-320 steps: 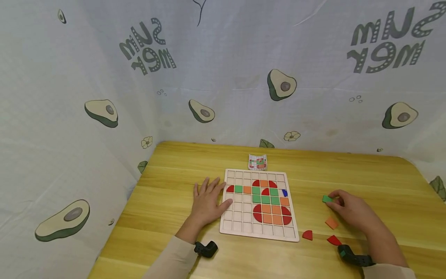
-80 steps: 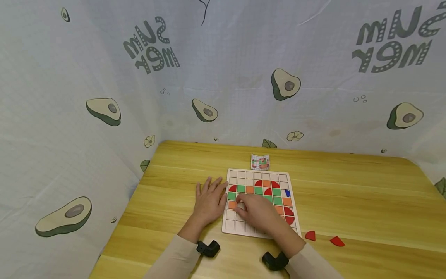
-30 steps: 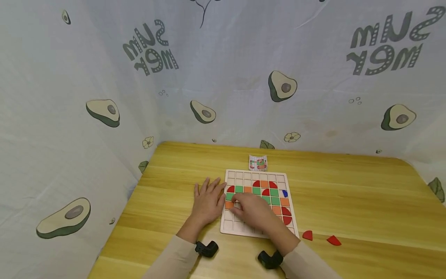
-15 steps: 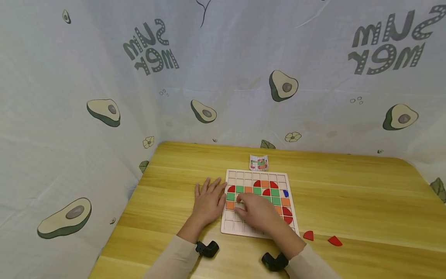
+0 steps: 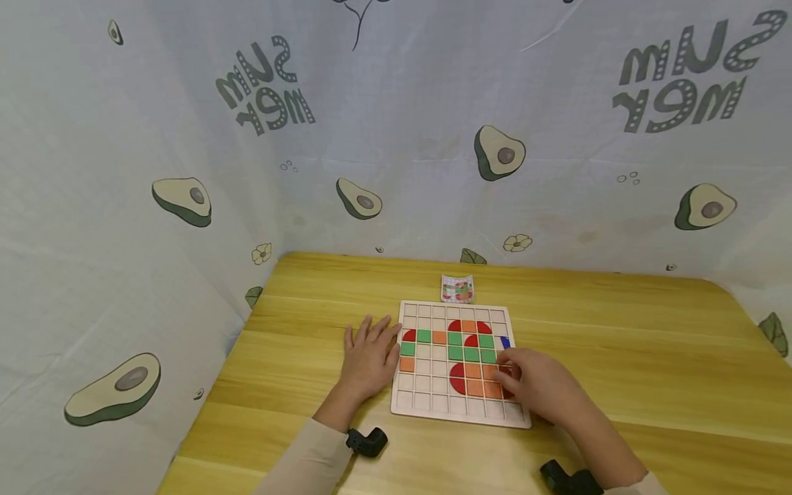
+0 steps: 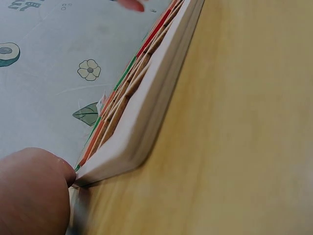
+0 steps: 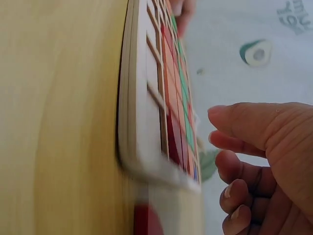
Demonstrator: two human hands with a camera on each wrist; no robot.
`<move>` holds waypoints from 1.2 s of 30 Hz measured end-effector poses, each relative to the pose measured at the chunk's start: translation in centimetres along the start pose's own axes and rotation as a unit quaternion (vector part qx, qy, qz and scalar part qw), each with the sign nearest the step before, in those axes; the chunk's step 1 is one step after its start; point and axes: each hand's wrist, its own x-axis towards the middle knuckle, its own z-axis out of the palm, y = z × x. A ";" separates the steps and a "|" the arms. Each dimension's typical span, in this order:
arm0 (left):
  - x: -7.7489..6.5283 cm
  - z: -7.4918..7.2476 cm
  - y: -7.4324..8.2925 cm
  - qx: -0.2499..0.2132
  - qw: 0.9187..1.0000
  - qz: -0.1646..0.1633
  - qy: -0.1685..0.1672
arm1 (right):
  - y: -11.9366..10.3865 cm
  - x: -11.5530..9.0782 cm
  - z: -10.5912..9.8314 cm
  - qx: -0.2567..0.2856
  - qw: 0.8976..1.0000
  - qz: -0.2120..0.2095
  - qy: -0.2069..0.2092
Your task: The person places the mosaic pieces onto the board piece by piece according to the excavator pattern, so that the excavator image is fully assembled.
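Note:
A pale wooden grid board (image 5: 423, 383) lies on the table, with red, green and orange flat pieces in its cells. My left hand (image 5: 369, 359) rests with spread fingers on the table beside the board, its thumb at the left edge. A green square (image 5: 408, 349) and an orange square (image 5: 407, 364) sit in the left column. Over the right side of the board hovers my right hand (image 5: 543, 388), its fingers loosely bent with nothing between them in the right wrist view. It hides some right-hand cells. A blue piece (image 5: 505, 342) lies just above its fingertips.
A small printed pattern card (image 5: 457, 289) stands behind the board. In the right wrist view a loose red piece (image 7: 146, 220) lies on the table beside the board's corner. A patterned curtain (image 5: 433, 199) rises behind the wooden table (image 5: 631, 330).
My right hand has moved from the board's left-middle cells to its right side. Since the oldest frame, green and orange squares have appeared in the left column. My left hand stays put.

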 end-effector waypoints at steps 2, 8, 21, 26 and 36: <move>0.0 0.0 0.0 0.000 1.000 0.000 -0.002 | 1.2 -0.7 -0.5 0.004 1.000 0.021 -0.005; -0.1 -0.1 0.1 -0.005 1.000 -0.001 -0.002 | 4.0 -2.8 -1.7 0.015 0.999 0.047 -0.015; -0.1 -0.3 0.0 -0.009 1.000 0.002 0.000 | 5.3 -4.5 -0.9 -0.032 0.995 0.078 -0.050; 0.0 -0.2 0.0 -0.007 1.000 -0.001 -0.004 | 5.1 -4.6 -0.8 -0.036 0.997 0.061 -0.040; 0.0 0.0 0.0 -0.007 1.000 -0.006 -0.004 | 5.0 -5.1 -0.7 -0.051 0.994 0.086 -0.043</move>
